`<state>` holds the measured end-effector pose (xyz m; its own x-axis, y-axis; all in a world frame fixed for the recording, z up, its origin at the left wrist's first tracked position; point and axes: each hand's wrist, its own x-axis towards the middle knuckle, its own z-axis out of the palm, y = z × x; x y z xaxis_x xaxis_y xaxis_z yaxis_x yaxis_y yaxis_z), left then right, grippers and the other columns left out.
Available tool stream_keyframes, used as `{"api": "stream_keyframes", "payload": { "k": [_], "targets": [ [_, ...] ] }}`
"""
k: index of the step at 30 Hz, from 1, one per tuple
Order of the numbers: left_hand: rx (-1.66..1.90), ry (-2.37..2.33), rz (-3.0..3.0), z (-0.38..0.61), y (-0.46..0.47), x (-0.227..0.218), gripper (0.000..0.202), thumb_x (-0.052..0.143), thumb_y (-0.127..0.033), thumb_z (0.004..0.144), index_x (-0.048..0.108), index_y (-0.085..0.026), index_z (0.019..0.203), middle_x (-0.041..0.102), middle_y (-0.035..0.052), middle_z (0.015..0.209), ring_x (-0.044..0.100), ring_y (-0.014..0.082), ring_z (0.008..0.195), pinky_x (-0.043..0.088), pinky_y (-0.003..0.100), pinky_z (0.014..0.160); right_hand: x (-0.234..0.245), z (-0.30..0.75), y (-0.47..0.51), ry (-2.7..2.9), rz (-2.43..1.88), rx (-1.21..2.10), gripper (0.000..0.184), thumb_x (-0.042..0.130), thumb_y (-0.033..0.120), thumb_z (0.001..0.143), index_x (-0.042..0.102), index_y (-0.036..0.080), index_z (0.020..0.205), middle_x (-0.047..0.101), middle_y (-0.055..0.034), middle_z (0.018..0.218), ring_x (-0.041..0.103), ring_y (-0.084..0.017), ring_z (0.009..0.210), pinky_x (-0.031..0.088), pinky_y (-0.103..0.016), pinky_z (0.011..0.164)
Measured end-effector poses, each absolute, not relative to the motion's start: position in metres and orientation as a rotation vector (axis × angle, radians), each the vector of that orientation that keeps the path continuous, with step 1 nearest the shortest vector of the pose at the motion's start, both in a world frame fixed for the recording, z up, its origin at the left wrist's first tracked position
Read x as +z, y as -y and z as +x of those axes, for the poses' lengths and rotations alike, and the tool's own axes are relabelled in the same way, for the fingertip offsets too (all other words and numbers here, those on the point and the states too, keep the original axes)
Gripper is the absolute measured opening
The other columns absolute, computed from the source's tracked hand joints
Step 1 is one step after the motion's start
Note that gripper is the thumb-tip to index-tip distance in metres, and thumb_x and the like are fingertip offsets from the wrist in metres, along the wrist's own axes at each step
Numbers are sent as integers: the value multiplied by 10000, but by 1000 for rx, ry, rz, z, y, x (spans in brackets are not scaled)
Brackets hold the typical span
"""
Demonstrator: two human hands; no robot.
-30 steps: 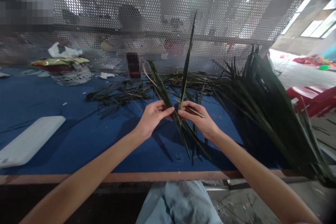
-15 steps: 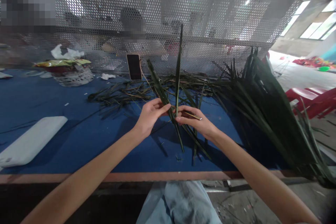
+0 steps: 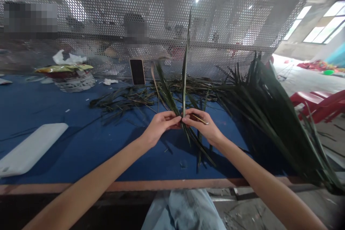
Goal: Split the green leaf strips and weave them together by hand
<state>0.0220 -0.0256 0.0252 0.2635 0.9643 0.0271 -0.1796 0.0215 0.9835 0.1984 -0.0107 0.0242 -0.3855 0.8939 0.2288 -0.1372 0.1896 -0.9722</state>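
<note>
My left hand (image 3: 161, 125) and my right hand (image 3: 201, 125) meet at their fingertips, pinching a bunch of long, narrow dark green palm leaves (image 3: 172, 106) between them. One blade (image 3: 185, 68) stands almost upright above my fingers, and another leans up to the left. The leaf ends hang down below my hands over the blue table cover (image 3: 54, 109). A thin pale strip (image 3: 199, 119) lies across my right fingers. The point where the leaves cross is hidden by my fingers.
A large heap of palm fronds (image 3: 269, 115) lies at the right. Loose leaf pieces (image 3: 124, 99) are strewn behind my hands. A white board (image 3: 31, 149), a propped phone (image 3: 137, 72) and a basket (image 3: 77, 82) stand on the table, before a perforated metal screen (image 3: 188, 18).
My hands have drawn closer until their fingertips meet. The tall blade has swung from leaning right to nearly upright. The view has tilted slightly.
</note>
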Motion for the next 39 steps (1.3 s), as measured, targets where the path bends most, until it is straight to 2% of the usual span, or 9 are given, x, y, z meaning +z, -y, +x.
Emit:
{"api": "stream_keyframes", "payload": {
  "k": [8, 13, 16, 22, 25, 27, 32, 36, 39],
  "targets": [
    [1310, -929, 1146, 8, 16, 32, 253, 717, -349, 752, 596, -143, 835, 704, 67, 850, 664, 160, 787, 532, 293, 769, 33, 211, 5, 1452, -776, 1184, 311, 695, 441, 753, 639, 202, 944, 601, -3, 777, 570, -136, 732, 484, -272, 703],
    [1565, -926, 1049, 0, 8, 34, 180, 701, -276, 762, 570, -153, 777, 664, 29, 768, 642, 128, 739, 523, 270, 760, 55, 230, 9, 1385, -767, 897, 314, 639, 457, 806, 624, 245, 1037, 599, -24, 841, 572, -154, 757, 480, -280, 657],
    [1583, -952, 1093, 0, 9, 38, 180, 698, -276, 758, 568, -151, 747, 656, 32, 738, 636, 132, 703, 522, 274, 727, 67, 243, 10, 1405, -770, 824, 317, 638, 447, 809, 630, 251, 1058, 605, -30, 842, 578, -166, 766, 485, -291, 646],
    [1294, -946, 1250, 29, 35, 45, 272, 728, -305, 720, 635, -162, 933, 680, 42, 722, 656, 179, 628, 531, 294, 616, 54, 247, 13, 1645, -835, 1076, 332, 730, 376, 720, 668, 194, 991, 586, 9, 711, 565, -130, 644, 488, -267, 610],
    [1178, -929, 1247, 49, 49, 40, 307, 748, -314, 700, 643, -153, 939, 692, 62, 769, 657, 187, 606, 535, 301, 590, 30, 243, 18, 1713, -852, 1255, 446, 744, 382, 685, 634, 171, 1062, 614, 7, 716, 580, -130, 610, 500, -267, 580],
    [1173, -947, 1223, 58, 57, 32, 302, 747, -320, 704, 648, -142, 927, 698, 77, 807, 660, 184, 637, 536, 293, 607, 13, 244, 22, 1764, -868, 1258, 498, 721, 385, 705, 599, 150, 1127, 630, -8, 739, 594, -138, 613, 506, -268, 570],
    [1234, -1001, 1126, 71, 71, 9, 281, 766, -324, 684, 667, -131, 863, 689, 81, 861, 649, 185, 795, 516, 257, 669, -1, 244, 40, 1922, -962, 862, 438, 630, 315, 792, 576, 138, 1189, 664, -45, 828, 607, -145, 632, 492, -264, 593],
    [1244, -951, 1048, 78, 77, 3, 270, 763, -364, 676, 674, -133, 785, 679, 61, 811, 632, 176, 783, 498, 262, 697, 6, 234, 63, 2063, -1017, 598, 371, 563, 204, 803, 601, 156, 1169, 689, -60, 857, 647, -183, 733, 477, -273, 671],
    [1261, -931, 974, 82, 79, 6, 266, 786, -350, 634, 653, -133, 711, 664, 51, 727, 635, 186, 767, 487, 259, 669, 10, 228, 78, 2118, -1029, 484, 396, 501, 145, 812, 586, 163, 1198, 699, -82, 910, 658, -203, 800, 468, -274, 699]
  ]
}}
